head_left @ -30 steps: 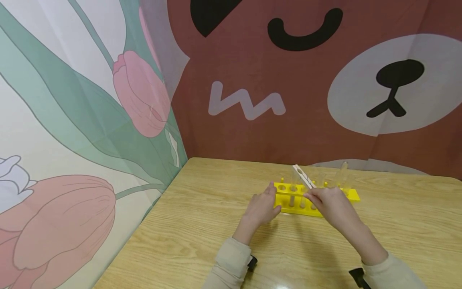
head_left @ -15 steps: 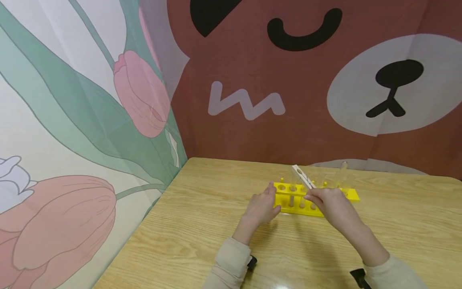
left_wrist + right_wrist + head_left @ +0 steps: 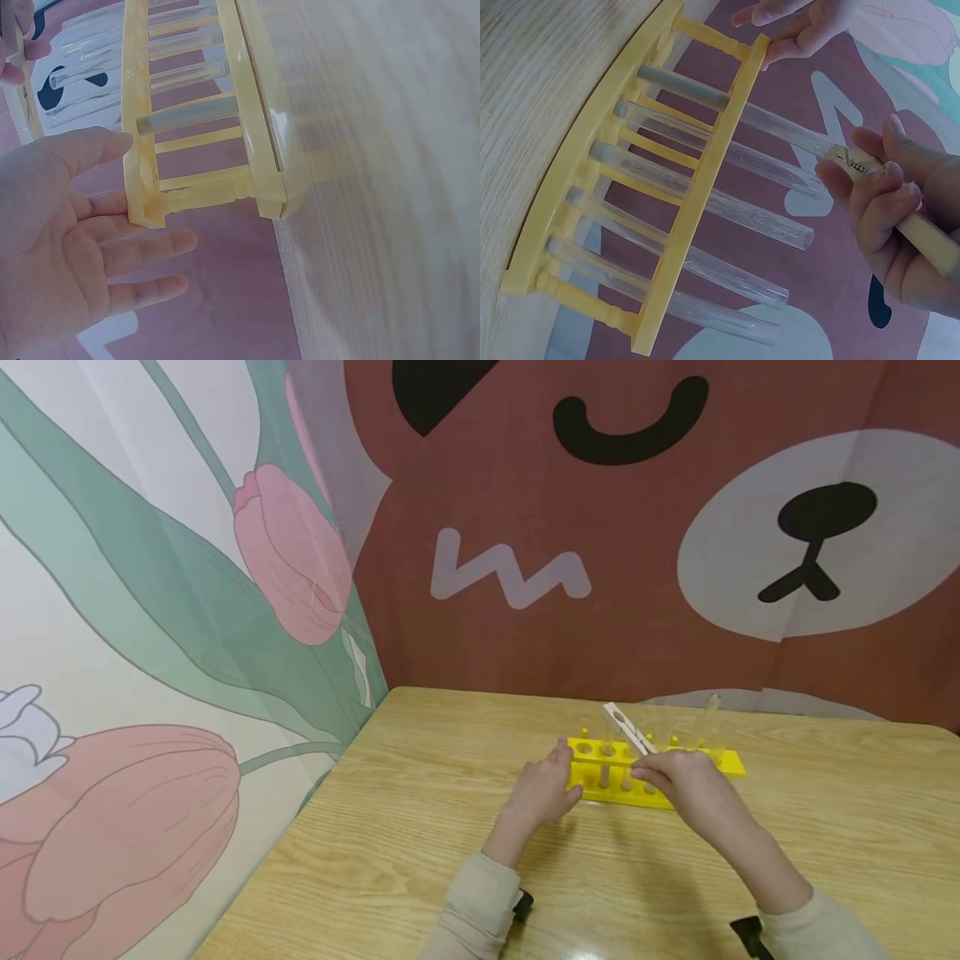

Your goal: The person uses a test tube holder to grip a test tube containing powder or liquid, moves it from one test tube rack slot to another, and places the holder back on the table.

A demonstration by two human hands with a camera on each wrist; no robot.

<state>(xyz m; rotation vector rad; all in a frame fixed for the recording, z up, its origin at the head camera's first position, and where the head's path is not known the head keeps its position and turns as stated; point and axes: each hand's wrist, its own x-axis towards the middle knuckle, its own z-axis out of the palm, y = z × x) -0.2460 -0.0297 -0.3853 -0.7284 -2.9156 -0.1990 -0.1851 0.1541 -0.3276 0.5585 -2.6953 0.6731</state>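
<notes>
A yellow test tube rack (image 3: 600, 795) stands on the table holding several clear test tubes. At its left end, my left hand (image 3: 534, 789) holds the upper plate between thumb (image 3: 112, 142) and index finger; the other fingers extend past the end. My right hand (image 3: 701, 789) grips a wooden test tube clamp (image 3: 628, 728) above the rack. In the right wrist view, the clamp's front end meets the mouth of the test tube (image 3: 787, 129) nearest the left hand, which has greyish contents low down. Whether the clamp encloses that tube is partly hidden.
The wooden table (image 3: 375, 827) ends at a brown wall hanging (image 3: 480, 643) with a cartoon face. A flower-printed hanging (image 3: 150, 610) borders the left side. One test tube (image 3: 708, 718) leans above the rack's right part. Pegs (image 3: 585, 732) stick up along the rack's back.
Both hands, the clamp and the rack keep nearly the same places. The head view has shifted very slightly.
</notes>
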